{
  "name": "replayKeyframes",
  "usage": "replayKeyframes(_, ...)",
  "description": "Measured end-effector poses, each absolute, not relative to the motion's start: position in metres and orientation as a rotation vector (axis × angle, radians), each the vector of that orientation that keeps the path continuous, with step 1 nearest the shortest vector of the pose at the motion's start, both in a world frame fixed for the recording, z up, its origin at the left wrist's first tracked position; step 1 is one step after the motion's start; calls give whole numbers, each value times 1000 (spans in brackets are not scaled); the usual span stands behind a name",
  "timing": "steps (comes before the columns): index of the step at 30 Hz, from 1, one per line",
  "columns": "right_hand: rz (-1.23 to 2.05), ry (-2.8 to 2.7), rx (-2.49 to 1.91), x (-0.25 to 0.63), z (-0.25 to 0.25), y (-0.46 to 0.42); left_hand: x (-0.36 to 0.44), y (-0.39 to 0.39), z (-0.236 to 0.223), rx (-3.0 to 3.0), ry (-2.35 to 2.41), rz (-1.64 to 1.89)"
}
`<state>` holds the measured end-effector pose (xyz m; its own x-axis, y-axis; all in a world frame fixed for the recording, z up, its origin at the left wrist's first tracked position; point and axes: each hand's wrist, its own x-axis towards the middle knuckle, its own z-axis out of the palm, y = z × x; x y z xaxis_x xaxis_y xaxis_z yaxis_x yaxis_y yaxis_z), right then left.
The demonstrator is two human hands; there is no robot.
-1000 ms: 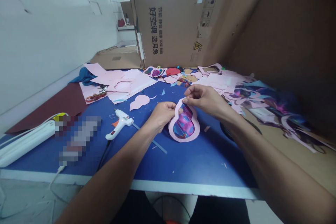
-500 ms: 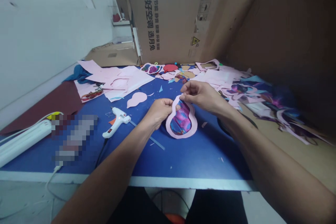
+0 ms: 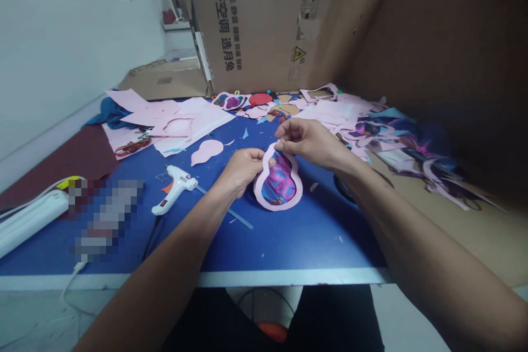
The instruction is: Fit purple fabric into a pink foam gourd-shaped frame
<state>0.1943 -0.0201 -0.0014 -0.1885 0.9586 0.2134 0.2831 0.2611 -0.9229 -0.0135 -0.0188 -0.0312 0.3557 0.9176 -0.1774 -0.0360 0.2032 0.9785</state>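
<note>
A gourd-shaped pink paper frame (image 3: 278, 184) with a purple and blue patterned centre lies tilted on the blue table (image 3: 289, 242). My left hand (image 3: 241, 168) pinches its left edge near the narrow waist. My right hand (image 3: 307, 142) pinches the top of the frame with thumb and forefinger. Both hands are closed on the piece. A plain pink gourd cut-out (image 3: 207, 149) lies just left of my left hand.
A white hot glue gun (image 3: 173, 188) with its cord lies left of my hands, with a thin stick beside it. Pink paper sheets (image 3: 181, 121) and patterned scraps (image 3: 396, 143) cover the far and right table. A large cardboard box (image 3: 256, 16) stands behind. A white power strip (image 3: 28, 220) sits at far left.
The view has drifted, so everything sits a little lower-left in the picture. My hands keep the same grip on the frame, the right fingers shifting slightly along its top.
</note>
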Motion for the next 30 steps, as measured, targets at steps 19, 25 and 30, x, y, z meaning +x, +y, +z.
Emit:
replayKeyframes(19,926,-1674,-1182,196,-3,-19,-12,-17,-30,1176,1004,835)
replayKeyframes(25,947,-1668,-1176,195,-3,-19,-12,-19,-29,1176,999,820)
replayKeyframes(30,908,-1667,-1181,195,-4,-19,-15,-19,-30,1168,977,755)
